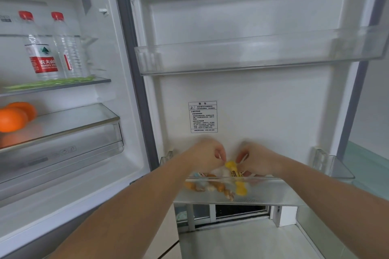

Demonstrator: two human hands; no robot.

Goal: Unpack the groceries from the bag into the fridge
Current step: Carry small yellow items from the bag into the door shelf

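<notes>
Fingers on both hands are curled in tight: left hand (pixel 207 154) and right hand (pixel 257 160) each pinch a bunch of small wrapped snacks (pixel 230 169), yellow and orange ones, pretty blurry, sitting down in the lowest door bin (pixel 273 190). Two water bottles (pixel 41 48) and oranges (pixel 14 116) sit on the fridge shelves.

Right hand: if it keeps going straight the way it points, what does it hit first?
Probably the yellow snack packet it pinches; past that, the left hand. Blur makes depth uncertain.
</notes>
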